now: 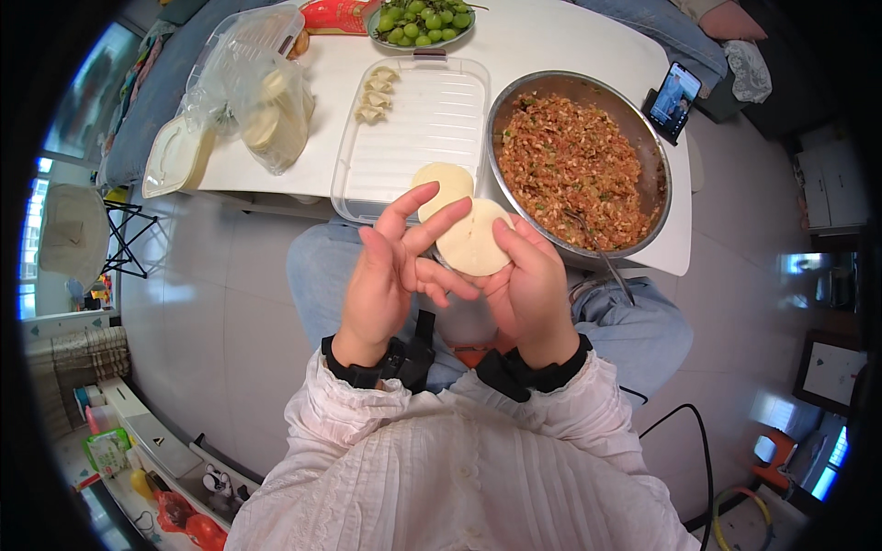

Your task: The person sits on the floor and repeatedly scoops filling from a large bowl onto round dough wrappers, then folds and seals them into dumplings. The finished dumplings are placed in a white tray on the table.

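Observation:
A round dough wrapper (473, 241) is pinched by my right hand (534, 275), thumb on top. My left hand (396, 275) is at the wrapper's left side with its fingers spread; whether a fingertip touches the dough I cannot tell. Behind it, more round wrappers (443, 180) lie at the near edge of a clear plastic tray (434, 124). Several folded dumplings (376, 96) form a column at the tray's upper left. To the right, a metal bowl (663, 206) holds minced filling (572, 165), and a metal utensil (615, 275) leans over its near rim.
A plastic bag of round wrappers (272, 127) sits left of the tray, near a white lid (176, 155) and a clear container (238, 34). Green grapes (424, 21) are on a plate behind. A phone on a stand (674, 100) stands by the table's right edge.

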Motion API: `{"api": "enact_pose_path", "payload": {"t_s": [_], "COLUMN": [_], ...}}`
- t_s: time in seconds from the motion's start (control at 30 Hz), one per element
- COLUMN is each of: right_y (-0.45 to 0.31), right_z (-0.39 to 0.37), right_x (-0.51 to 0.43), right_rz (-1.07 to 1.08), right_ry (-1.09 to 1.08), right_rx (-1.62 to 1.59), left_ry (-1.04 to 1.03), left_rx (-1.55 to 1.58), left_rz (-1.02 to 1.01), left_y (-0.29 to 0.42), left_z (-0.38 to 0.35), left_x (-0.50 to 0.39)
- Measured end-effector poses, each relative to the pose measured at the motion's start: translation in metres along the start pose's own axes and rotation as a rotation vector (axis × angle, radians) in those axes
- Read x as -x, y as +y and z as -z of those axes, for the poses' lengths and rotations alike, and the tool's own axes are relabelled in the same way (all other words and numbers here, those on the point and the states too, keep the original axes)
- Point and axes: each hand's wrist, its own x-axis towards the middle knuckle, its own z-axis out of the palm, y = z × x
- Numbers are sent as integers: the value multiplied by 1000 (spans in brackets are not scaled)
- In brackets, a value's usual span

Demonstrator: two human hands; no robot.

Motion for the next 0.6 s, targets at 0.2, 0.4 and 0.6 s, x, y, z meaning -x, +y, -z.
{"api": "enact_pose_path", "payload": {"t_s": [0.2, 0.4, 0.6], "right_y": [-3, -2, 3], "right_z": [-1, -3, 3], "right_x": [0, 8, 19], "right_rz": [123, 158, 89], "right_ry": [63, 62, 16], "right_rx": [-13, 14, 85], "left_ry": [41, 235, 228], "left_rx": [-413, -15, 278], "left_rz": [-144, -107, 157], "left_y": [-8, -16, -29], "left_z": [8, 7, -20], "left_x": [12, 2, -11]}}
